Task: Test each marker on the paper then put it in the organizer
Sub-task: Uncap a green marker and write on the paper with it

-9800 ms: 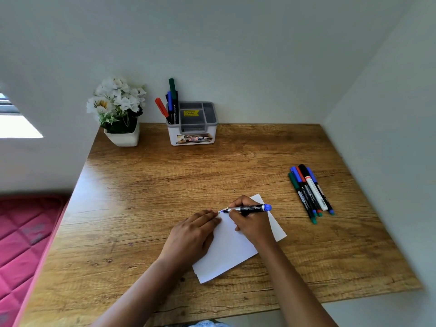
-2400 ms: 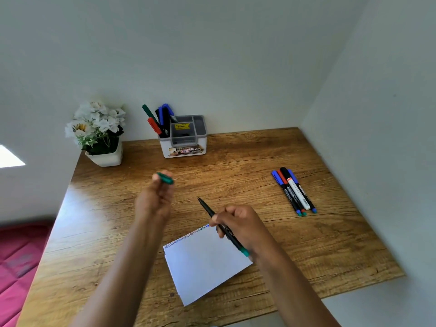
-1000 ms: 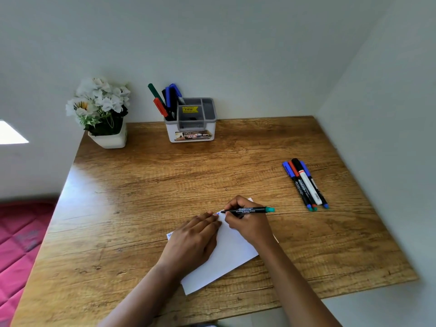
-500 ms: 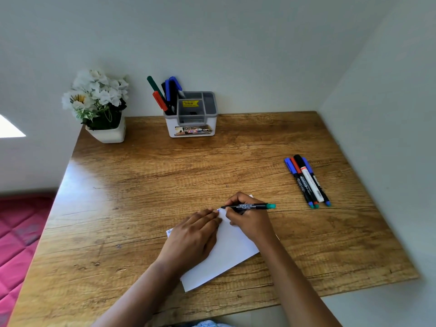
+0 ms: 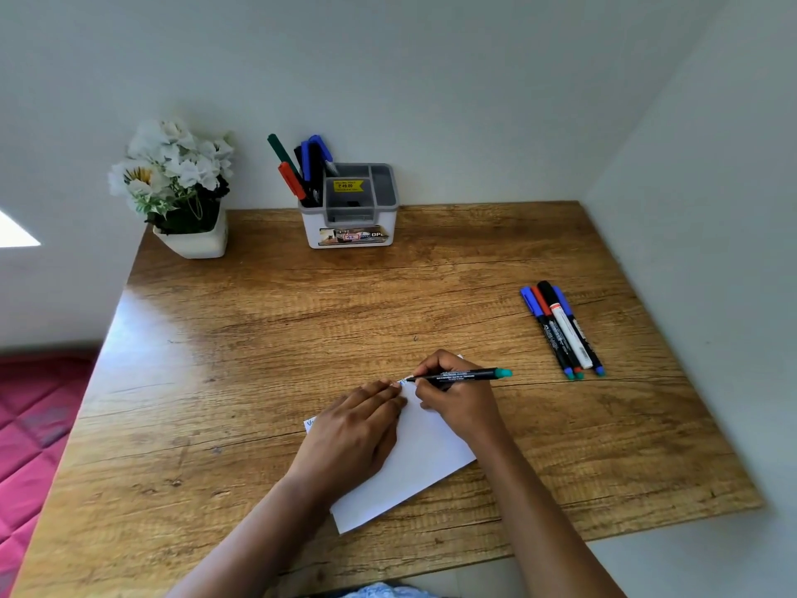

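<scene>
A white sheet of paper (image 5: 425, 459) lies on the wooden table (image 5: 302, 317) near its front edge. My left hand (image 5: 353, 429) rests flat on the paper and covers its left part. In my right hand (image 5: 453, 399) I grip a black marker with a green end (image 5: 470, 374), its tip touching the paper's top edge beside small coloured marks. The white and grey organizer (image 5: 349, 237) stands at the back by the wall, with several markers (image 5: 302, 170) upright in its left compartment. Several capped markers (image 5: 560, 330) lie side by side at the right.
A white pot of white flowers (image 5: 189, 239) stands at the back left corner. Walls close off the table at the back and the right. A pink quilted mattress (image 5: 30, 425) lies below the table's left edge.
Since 2.4 s ago my left hand, then raised with the green cap, has come down flat on the paper, and the marker tip has come down onto its top edge. Little differs over the last second.
</scene>
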{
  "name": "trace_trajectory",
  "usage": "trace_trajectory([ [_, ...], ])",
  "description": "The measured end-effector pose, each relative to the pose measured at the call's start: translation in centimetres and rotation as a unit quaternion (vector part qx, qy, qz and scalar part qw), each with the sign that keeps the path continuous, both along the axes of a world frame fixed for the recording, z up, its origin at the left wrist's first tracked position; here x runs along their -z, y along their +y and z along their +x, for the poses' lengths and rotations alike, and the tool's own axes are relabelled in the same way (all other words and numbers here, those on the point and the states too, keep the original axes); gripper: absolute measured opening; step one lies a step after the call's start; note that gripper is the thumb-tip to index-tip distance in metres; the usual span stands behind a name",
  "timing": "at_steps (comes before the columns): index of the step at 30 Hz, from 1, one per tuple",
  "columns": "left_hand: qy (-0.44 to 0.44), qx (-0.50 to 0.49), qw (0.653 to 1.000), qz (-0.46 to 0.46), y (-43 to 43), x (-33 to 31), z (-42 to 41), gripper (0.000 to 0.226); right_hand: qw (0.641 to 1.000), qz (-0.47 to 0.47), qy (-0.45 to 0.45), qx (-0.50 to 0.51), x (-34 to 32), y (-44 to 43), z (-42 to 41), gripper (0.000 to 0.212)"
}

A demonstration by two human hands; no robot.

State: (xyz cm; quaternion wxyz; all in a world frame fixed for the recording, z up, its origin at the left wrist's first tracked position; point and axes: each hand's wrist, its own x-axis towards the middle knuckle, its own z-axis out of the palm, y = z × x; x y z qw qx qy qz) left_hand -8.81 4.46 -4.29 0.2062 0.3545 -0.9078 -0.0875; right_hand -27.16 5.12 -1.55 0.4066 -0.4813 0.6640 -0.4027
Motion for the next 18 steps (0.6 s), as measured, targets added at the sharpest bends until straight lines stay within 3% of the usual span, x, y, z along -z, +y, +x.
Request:
trace_trajectory([
  [4,0.001,-0.001,1.000,0.002,-0.02,-0.08,0.00,0.037,0.998,-0.025,-0.047,0.028,-0.14,0.14,0.21,0.008],
  [18,-0.001,0.001,1.000,0.008,-0.10,0.28,0.06,0.038,1.000,0.000,0.014,0.009,0.63,-0.16,0.13,0.010],
])
